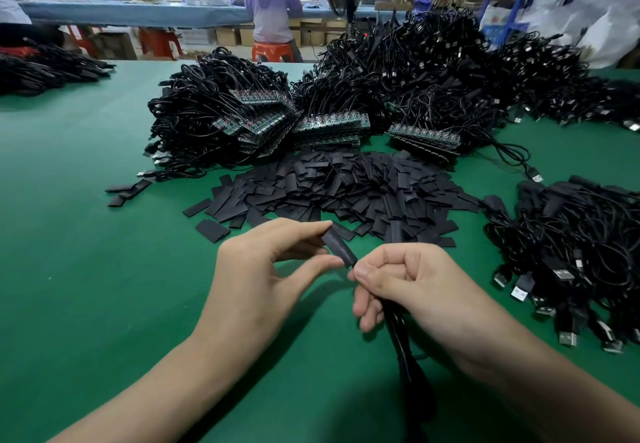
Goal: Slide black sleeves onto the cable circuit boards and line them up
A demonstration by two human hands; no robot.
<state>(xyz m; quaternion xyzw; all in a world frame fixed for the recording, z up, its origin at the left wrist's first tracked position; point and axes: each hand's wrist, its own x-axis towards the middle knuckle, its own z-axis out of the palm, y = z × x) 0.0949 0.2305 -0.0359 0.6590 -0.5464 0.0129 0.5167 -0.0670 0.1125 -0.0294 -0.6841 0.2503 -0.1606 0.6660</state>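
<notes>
Nearest the camera, in front of the loose heap of flat black sleeves [346,193], the left hand [263,269] pinches one flat black tubular sleeve [339,246] between thumb and forefinger. The right hand [408,286], fingers curled, grips a thin black cable [401,338] at the sleeve's lower end; the board inside cannot be seen. Both hands hover above the green table mat [86,234]. Right of the heap lies a tangled pile of black USB cables [571,252]. Just behind the heap stand stacks of green circuit boards [329,123] wired to bundled black cables. Far beyond it, a person in a pale purple shirt [273,2] sits on an orange plastic stool [272,51].
</notes>
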